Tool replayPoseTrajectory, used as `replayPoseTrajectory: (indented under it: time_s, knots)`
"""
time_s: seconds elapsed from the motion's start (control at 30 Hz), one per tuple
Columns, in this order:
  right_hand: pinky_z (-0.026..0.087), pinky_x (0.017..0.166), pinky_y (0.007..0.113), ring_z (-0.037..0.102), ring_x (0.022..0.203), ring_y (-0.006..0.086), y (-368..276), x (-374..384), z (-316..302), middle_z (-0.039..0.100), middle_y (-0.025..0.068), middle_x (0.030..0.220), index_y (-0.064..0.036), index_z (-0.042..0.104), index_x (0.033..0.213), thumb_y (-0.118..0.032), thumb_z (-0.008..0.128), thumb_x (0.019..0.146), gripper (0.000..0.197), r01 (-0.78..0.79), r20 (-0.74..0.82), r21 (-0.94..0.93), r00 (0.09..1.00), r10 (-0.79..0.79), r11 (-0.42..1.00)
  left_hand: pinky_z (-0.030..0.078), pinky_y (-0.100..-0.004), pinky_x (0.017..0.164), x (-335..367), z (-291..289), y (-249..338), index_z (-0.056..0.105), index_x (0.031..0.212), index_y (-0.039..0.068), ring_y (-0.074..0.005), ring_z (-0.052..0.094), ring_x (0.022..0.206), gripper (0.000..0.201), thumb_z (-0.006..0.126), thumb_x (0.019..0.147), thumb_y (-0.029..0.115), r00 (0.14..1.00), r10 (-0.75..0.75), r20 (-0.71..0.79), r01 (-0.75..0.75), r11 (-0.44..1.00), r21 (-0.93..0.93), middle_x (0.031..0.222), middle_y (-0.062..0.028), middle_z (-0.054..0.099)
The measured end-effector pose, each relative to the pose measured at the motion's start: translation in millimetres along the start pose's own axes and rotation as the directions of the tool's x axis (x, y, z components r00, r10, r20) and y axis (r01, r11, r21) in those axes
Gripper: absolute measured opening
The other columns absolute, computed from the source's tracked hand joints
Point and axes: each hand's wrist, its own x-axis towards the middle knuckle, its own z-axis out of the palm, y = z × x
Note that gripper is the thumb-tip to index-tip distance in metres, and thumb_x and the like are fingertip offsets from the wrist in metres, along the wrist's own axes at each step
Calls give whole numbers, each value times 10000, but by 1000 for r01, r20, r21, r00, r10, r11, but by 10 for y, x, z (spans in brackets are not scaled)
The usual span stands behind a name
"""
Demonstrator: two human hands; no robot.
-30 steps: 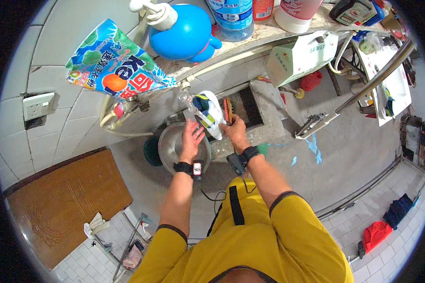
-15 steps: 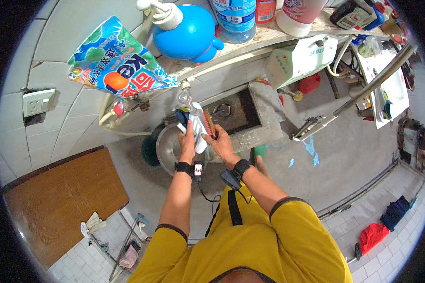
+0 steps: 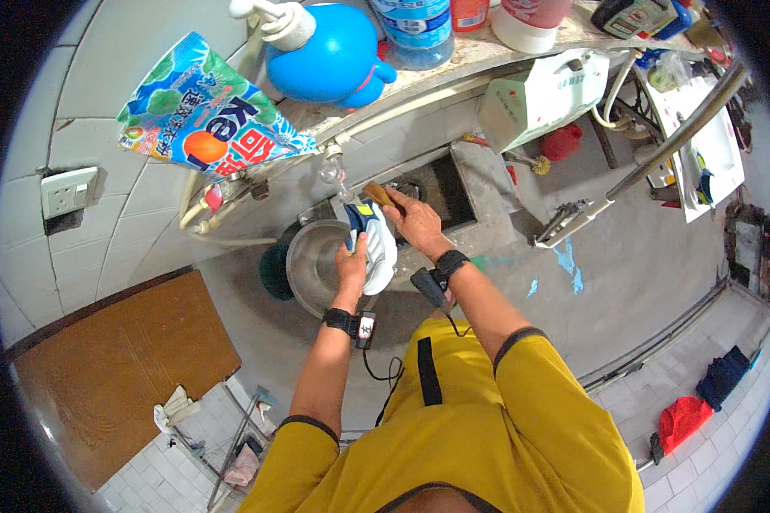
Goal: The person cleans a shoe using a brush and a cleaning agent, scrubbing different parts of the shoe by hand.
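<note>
My left hand (image 3: 351,263) grips a white shoe (image 3: 376,248) with blue and yellow trim, held over a round metal basin (image 3: 310,265). My right hand (image 3: 412,221) is closed on a brown wooden-handled brush (image 3: 378,195), pressed against the toe end of the shoe. A tap (image 3: 332,168) juts from the tiled wall just above the shoe. Both wrists carry black bands.
A dark square drain pit (image 3: 441,190) lies right of the basin. On the ledge above stand a blue pump bottle (image 3: 334,47), a colourful pouch (image 3: 201,124) and other bottles. A metal rail (image 3: 659,145) crosses at right; a brown wooden board (image 3: 115,368) lies at left.
The shoe has dropped lower and turned more upright over the basin. My right hand moved from beside the shoe to its upper end with the brush.
</note>
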Motion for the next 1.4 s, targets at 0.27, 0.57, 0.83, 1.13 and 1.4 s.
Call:
replayPoseTrajectory:
  time_s: [0.27,0.57,0.83,1.13,1.4]
  knots:
    - [608,940,525,765,1091,418,-12,-371,283,789,203,1257,-239,665,1525,-439,665,1071,496,30,4,64,1000,-31,997,539,-402,934,363,-267,-153,719,1293,3,-187,690,1059,447,690,1100,405,997,-30,69,39,989,-139,1169,-83,748]
    - [615,912,507,764,1088,434,246,-453,372,780,221,1256,-246,670,1528,-455,691,1074,501,66,-14,289,998,-65,955,634,-409,848,123,-310,9,652,1454,39,-237,753,1047,608,701,1084,520,962,-62,265,177,884,-434,1271,-118,746]
    - [596,998,486,739,1184,416,260,216,62,772,179,1321,-271,668,1529,-505,681,1068,517,-23,4,140,1000,23,990,599,-390,907,336,-222,-535,632,1465,-21,-242,744,1083,656,745,1058,480,991,84,109,-70,989,-128,1238,-127,765]
    - [602,953,520,749,1121,446,-4,118,32,787,222,1215,-237,658,1532,-457,681,1061,520,17,34,108,999,-21,994,548,-362,980,322,-450,-232,703,1390,-38,-189,702,1051,504,744,1072,351,855,510,93,-512,805,298,1177,-129,798]
    - [606,937,538,755,1092,456,-52,-8,190,790,228,1188,-186,662,1516,-408,668,1057,510,-65,-22,85,998,67,994,538,-350,1006,265,-339,-57,685,1436,-32,-185,700,1080,485,736,1079,292,848,515,129,-523,770,364,1211,-121,796]
